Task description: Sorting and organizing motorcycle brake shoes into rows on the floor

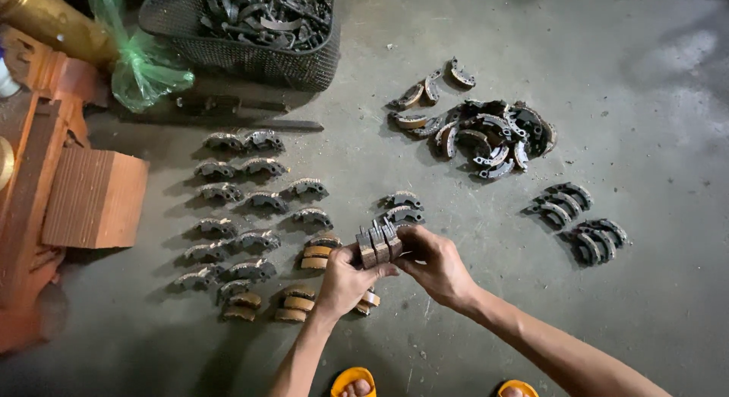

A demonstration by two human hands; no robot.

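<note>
Both hands (395, 269) clasp a stack of brake shoes (379, 243), fingers hiding its lower edges.

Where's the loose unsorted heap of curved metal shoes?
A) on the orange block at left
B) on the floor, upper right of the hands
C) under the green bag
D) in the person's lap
B: the loose heap lies on the floor up and right of both hands, which hold a small stack.
</note>
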